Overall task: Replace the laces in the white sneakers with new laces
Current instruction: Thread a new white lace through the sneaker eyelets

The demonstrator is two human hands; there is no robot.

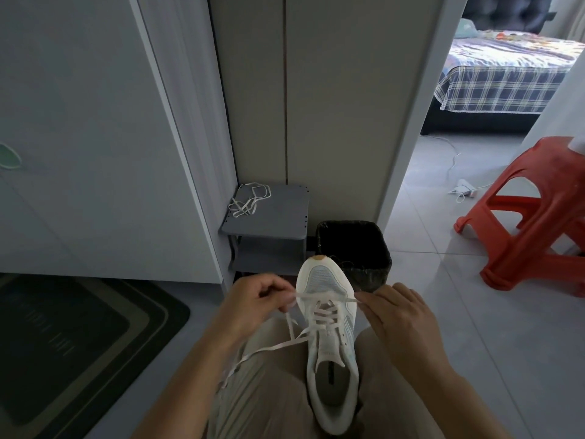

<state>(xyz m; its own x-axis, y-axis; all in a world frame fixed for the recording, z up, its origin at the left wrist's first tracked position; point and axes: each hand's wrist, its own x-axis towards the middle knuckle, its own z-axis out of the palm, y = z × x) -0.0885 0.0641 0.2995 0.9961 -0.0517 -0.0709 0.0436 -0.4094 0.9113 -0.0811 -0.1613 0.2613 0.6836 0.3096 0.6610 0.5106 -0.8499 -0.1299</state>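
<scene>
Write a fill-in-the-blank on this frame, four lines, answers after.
1. A loose lace lies on the small ____ shelf.
2. The bin just beyond the toe of the sneaker is ____.
3. The threaded lace is pinched by ____ the left hand and the right hand.
4. The plastic stool at the right is ____.

Answers: grey; black; both; red.

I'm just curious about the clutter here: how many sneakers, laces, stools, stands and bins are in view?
White sneaker: 1
Laces: 2, threaded lace and loose lace
Red stool: 1
Grey stand: 1
Black bin: 1
Total: 6
</scene>
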